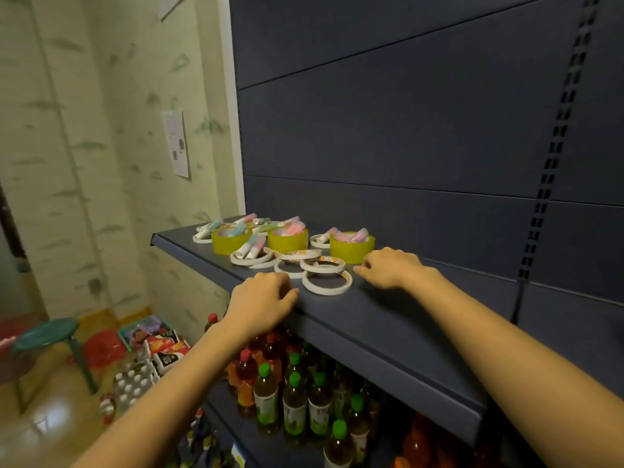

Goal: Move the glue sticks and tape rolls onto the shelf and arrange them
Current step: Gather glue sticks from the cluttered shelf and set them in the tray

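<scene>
No legible text anywhere. Paper notice (176,143) on wall (67,136): printed lines and dark code-like block, too blurred to read. Bottle labels (294,417): green-white print, unreadable. Snack packets (166,347) on floor (50,420): bold lettering, blurred. Tape rolls (322,263): coloured print, no readable words.

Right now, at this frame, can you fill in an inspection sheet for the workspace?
Surface: dark blue shelf, items grouped toward its left end.
Job's things: three yellow tape rolls lying flat, glue sticks in and around them; thin white tape rolls flat near the front, some overlapping.
Clutter: nothing seen on the shelf.
Hands: left hand curled at the shelf's front edge, fingertips hidden; right hand resting on the shelf by the rightmost yellow roll, nothing visibly held.
Cables: nothing seen.
Surroundings: bottled drinks on the lower shelf, green stool and packages on the floor, paper notice on the wall.
</scene>
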`<move>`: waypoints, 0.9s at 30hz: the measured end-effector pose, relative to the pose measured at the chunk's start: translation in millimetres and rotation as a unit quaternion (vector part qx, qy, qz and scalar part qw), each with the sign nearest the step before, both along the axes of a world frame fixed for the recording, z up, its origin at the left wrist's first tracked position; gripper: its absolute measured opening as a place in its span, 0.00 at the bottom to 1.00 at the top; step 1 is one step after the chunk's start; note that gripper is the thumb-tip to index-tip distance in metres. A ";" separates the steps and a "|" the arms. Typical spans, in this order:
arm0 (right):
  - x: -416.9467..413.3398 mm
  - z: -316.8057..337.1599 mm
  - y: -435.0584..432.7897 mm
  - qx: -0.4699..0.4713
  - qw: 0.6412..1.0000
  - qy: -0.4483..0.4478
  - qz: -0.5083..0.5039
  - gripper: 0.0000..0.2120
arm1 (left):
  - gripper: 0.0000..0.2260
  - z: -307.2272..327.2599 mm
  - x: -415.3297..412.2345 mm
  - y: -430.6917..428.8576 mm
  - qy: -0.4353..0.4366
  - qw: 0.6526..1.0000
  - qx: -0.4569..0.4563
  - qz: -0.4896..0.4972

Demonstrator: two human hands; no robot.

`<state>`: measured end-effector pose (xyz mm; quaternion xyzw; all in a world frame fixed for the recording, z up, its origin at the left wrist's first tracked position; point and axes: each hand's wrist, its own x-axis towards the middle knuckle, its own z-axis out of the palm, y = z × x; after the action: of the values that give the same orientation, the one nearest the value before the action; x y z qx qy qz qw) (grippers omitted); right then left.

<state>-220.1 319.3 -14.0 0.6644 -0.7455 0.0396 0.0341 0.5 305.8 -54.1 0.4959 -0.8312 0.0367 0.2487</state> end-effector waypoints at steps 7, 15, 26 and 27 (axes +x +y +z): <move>6.7 -9.5 -80.9 0.007 0.997 -0.055 -0.050 0.25 | 0.13 -10.5 -7.7 -56.6 -0.002 1.000 0.016 -0.002; 1.9 -8.9 -106.2 0.018 0.998 -0.019 -0.049 0.31 | 0.18 -5.1 -13.4 -85.4 -0.017 0.999 0.028 -0.025; -14.8 37.3 -59.5 -0.020 0.990 0.040 -0.134 0.23 | 0.16 2.4 -46.9 -113.1 -0.101 0.988 0.083 -0.084; -18.7 37.9 -52.3 -0.029 0.987 0.035 -0.153 0.25 | 0.17 2.6 -47.2 -114.6 -0.096 0.988 0.078 -0.090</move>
<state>-238.8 267.0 24.0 0.5426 -0.8350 0.0321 0.0855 -46.7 191.2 -51.4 0.4308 -0.8930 -0.0035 0.1302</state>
